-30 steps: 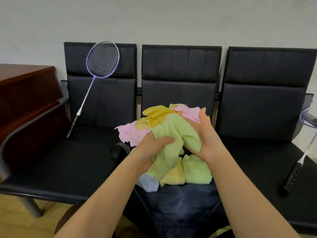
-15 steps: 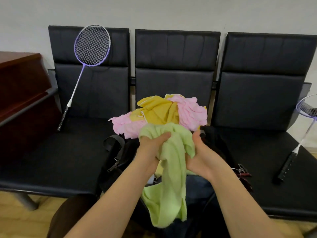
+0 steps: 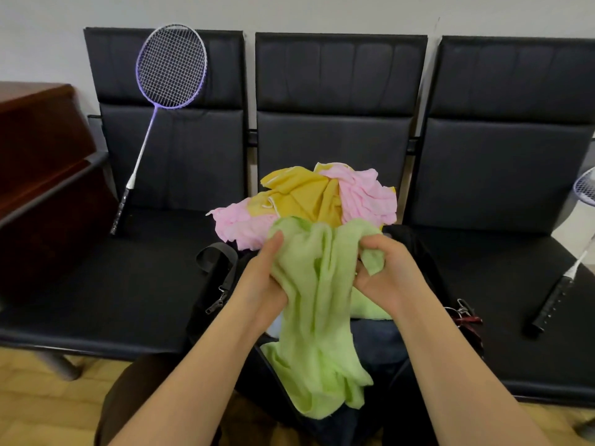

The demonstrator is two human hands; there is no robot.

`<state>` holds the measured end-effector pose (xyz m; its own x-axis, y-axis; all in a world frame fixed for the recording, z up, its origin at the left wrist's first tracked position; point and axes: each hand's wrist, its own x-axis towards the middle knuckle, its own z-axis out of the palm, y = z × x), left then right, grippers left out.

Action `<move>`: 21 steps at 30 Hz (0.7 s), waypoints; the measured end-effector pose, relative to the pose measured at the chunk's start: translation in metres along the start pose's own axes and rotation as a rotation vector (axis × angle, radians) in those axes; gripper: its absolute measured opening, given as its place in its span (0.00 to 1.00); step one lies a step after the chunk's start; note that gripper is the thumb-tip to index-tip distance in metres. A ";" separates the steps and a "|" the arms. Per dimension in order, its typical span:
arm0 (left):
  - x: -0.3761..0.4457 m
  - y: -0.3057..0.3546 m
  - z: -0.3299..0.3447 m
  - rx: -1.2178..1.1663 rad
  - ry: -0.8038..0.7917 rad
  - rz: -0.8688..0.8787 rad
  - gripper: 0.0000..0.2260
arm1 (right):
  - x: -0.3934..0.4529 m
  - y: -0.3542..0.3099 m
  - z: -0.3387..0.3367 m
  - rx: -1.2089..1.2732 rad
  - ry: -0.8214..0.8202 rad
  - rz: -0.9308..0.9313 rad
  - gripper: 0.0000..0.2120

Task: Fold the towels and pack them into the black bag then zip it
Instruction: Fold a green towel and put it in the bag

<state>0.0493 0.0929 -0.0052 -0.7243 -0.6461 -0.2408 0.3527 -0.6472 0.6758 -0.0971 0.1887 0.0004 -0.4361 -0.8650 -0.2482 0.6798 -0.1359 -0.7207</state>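
In the head view, both hands hold one green towel (image 3: 317, 304) over the open black bag (image 3: 380, 342), which sits on the middle seat of the black bench (image 3: 96, 294). The left hand (image 3: 260, 281) has its fingers (image 3: 273, 244) closed on the towel's left upper edge, and the right hand (image 3: 391, 275) has its fingers (image 3: 375, 244) curled tight around the right upper edge. The cloth between them is bunched and hangs down, unfolded, over the bag's front. Just behind the hands, a crumpled heap of yellow towel (image 3: 299, 196) and pink towels (image 3: 363, 197) rests at the back of the bag, against the seat back. A bag strap (image 3: 215, 255) loops out to the left. One purple racket (image 3: 161, 101) leans on the left seat; a second racket (image 3: 566, 278) lies on the right seat. A dark wooden cabinet (image 3: 38, 149) stands at far left.
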 end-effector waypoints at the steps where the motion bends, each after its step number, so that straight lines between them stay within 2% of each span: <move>1: 0.001 0.002 0.001 -0.028 0.031 0.010 0.16 | 0.000 -0.003 0.000 0.037 -0.005 -0.004 0.09; 3: 0.005 0.001 0.005 0.103 0.094 0.076 0.07 | 0.004 -0.007 -0.002 0.054 -0.013 0.006 0.10; 4: 0.006 0.000 0.006 0.198 0.106 0.121 0.06 | 0.005 -0.009 -0.002 0.035 -0.016 0.015 0.14; 7: 0.012 -0.006 0.010 0.525 0.145 0.279 0.21 | 0.006 -0.012 0.003 -0.092 -0.019 0.005 0.30; 9: 0.014 -0.010 0.010 0.613 0.077 0.331 0.28 | 0.008 -0.011 0.006 -0.147 -0.036 -0.018 0.33; 11: 0.013 -0.014 0.013 0.579 -0.008 0.313 0.27 | 0.008 -0.011 0.007 -0.171 -0.042 -0.030 0.29; 13: 0.009 -0.015 0.021 0.546 -0.051 0.256 0.14 | 0.006 -0.008 0.009 -0.216 -0.040 -0.045 0.21; 14: 0.007 -0.014 0.025 0.560 -0.025 0.236 0.08 | 0.005 -0.006 0.010 -0.242 -0.034 -0.058 0.15; 18: 0.012 -0.010 0.026 0.686 0.109 0.268 0.14 | 0.006 0.001 0.012 -0.339 0.010 -0.088 0.06; 21: 0.015 -0.005 0.021 0.675 0.158 0.299 0.18 | 0.008 0.000 0.011 -0.401 0.024 -0.094 0.10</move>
<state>0.0246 0.0952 0.0028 -0.5432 -0.8385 -0.0426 0.0448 -0.0797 0.9958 -0.0939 0.1770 0.0052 -0.5020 -0.8456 -0.1812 0.3546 -0.0101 -0.9350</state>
